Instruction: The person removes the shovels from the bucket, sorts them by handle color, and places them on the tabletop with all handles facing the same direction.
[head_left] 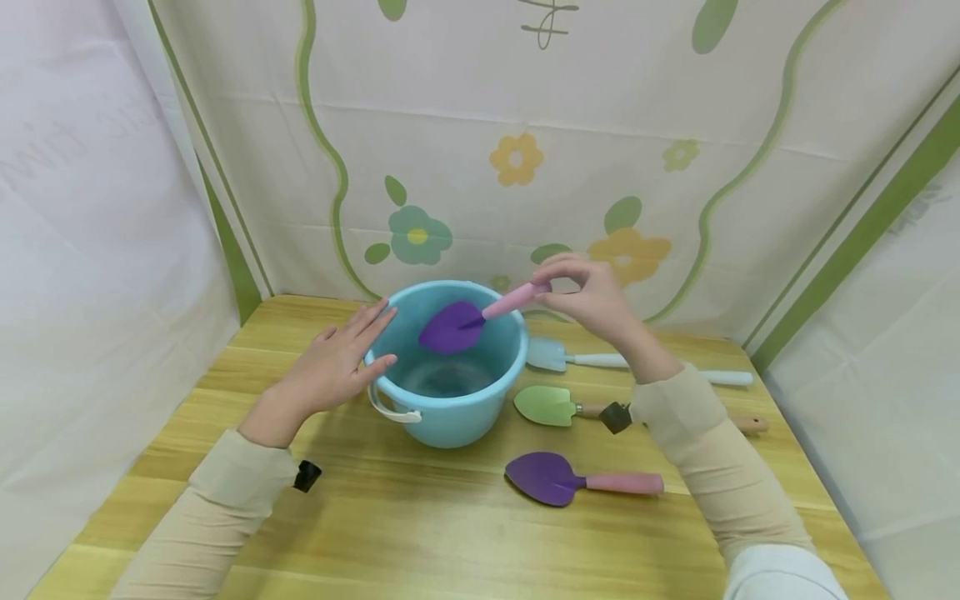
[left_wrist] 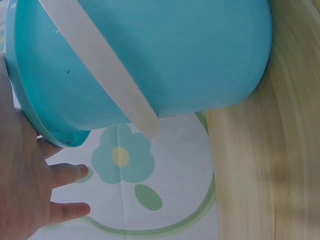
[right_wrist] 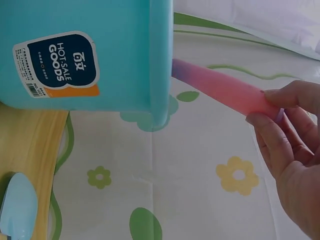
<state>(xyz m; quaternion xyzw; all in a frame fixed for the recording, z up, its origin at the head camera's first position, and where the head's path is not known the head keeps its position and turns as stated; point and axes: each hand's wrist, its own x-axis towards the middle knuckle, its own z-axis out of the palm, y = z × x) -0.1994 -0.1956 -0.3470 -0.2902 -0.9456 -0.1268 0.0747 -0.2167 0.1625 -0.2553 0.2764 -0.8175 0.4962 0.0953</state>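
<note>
A light blue bucket (head_left: 457, 417) stands upright on the table, its white handle (head_left: 393, 410) hanging down on the left side. My left hand (head_left: 330, 367) rests on the bucket's left rim with its fingers fairly straight and spread; the left wrist view shows them at the rim too. With thumb and fingertips my right hand (head_left: 588, 300) pinches the end of the pink handle (right_wrist: 225, 90) of a garden trowel. This trowel's purple blade (head_left: 453, 327) points down and left into the bucket's opening. In the right wrist view the bucket wall hides the blade.
Right of the bucket lie a light blue spade (head_left: 547, 354), a green trowel (head_left: 545, 406) with a wooden handle, and a second purple trowel (head_left: 543, 478) with a pink handle. My right forearm crosses over some handles. A flower-printed cloth (head_left: 450, 167) hangs behind the wooden table (head_left: 420, 533).
</note>
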